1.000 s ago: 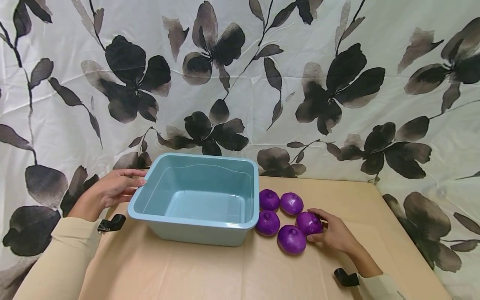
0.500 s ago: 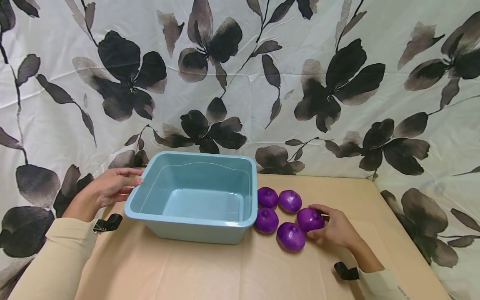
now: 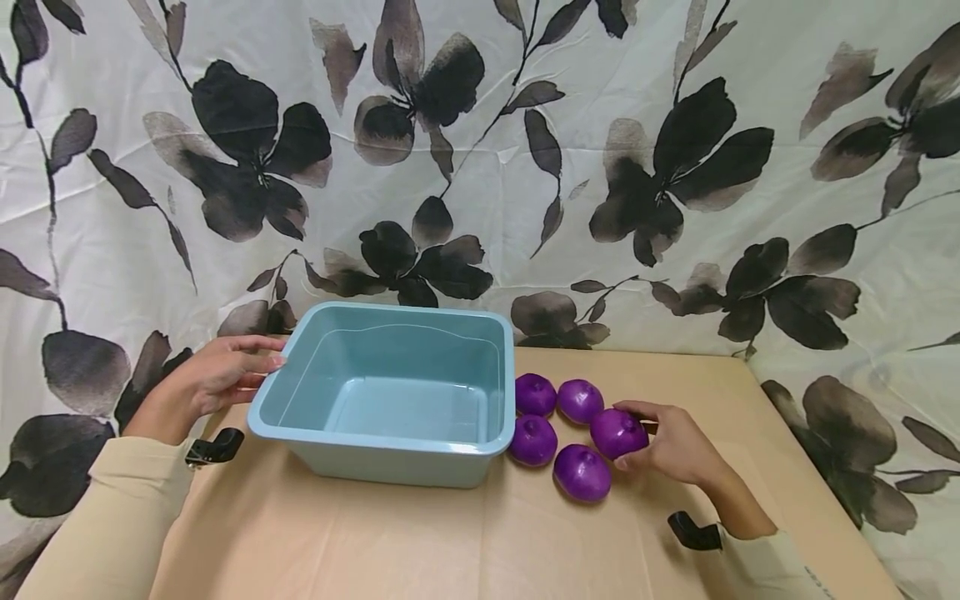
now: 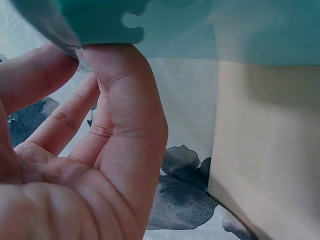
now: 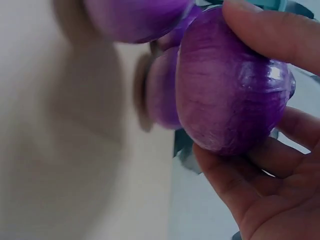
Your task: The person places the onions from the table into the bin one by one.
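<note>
Head view first, biggest stuff down: behind everything hangs a white curtain (image 3: 480, 167) printed with big dark flowers, and in front of it sits the tan table (image 3: 465, 542). On the table's left half is a light blue plastic tub (image 3: 390, 396), upright, nothing inside it that I can see. My left hand (image 3: 210, 382) is at the tub's left rim, fingers fairly straight, with the fingertips up against the rim's edge. The left wrist view is super close: my thumb (image 4: 125, 100) is pressed up under the tub's rim (image 4: 100, 20) with the other fingers loose beside it, so I'm touching it rather than wrapping around it.

Right of the tub there's a cluster of five purple onions. Two sit in the back row, back-left onion (image 3: 536, 394) just beside the tub wall and back-right onion (image 3: 580, 402) next to it. Front-left onion (image 3: 532, 440) is also just beside the tub, and the front onion (image 3: 582, 472) lies nearest me.

The fifth one, the held onion (image 3: 618, 433), is in my right hand (image 3: 675, 446), at the right end of the cluster. Fingers curl over the top, thumb underneath. The right wrist view shows it well: the held onion (image 5: 230, 90) is pinched between my fingers above and palm side below, with other blurry purple onions just behind it. Can't tell if it's touching the table or not.

Both sleeves are cream coloured, each with a black clip at the wrist.
</note>
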